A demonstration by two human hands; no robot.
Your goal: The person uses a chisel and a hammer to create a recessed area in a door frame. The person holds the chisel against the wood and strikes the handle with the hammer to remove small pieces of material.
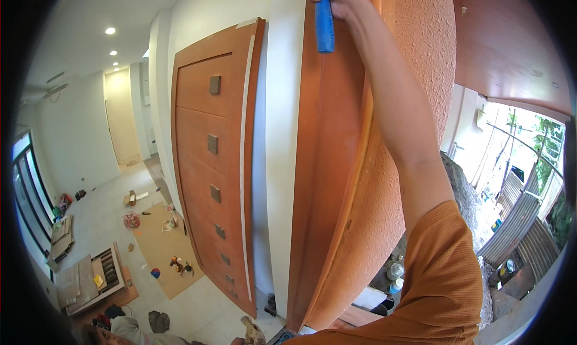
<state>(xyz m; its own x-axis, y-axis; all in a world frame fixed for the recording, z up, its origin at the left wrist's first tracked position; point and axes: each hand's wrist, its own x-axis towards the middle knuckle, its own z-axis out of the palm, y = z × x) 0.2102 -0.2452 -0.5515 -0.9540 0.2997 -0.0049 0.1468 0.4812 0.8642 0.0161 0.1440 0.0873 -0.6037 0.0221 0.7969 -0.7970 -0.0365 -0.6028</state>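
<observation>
My right arm, in a brown sleeve, stretches up along the door frame. At the top edge of the head view my right hand (pixel 341 1) is closed around a blue-handled tool (pixel 324 27). The blue handle hangs down below my fingers, and the tool's other end is out of view, so its kind does not show. Behind the handle stands the reddish-brown wooden door frame (pixel 327 135), between a white wall edge and an orange textured wall (pixel 424 51). My left hand does not show.
A wooden door panel (pixel 207 165) with square insets leans against the white wall. At lower left is another person (pixel 129 328) in grey. Tools and scraps lie on a brown sheet (pixel 153 237). Jars (pixel 395 272) and corrugated metal sheets (pixel 511 231) are on the right side.
</observation>
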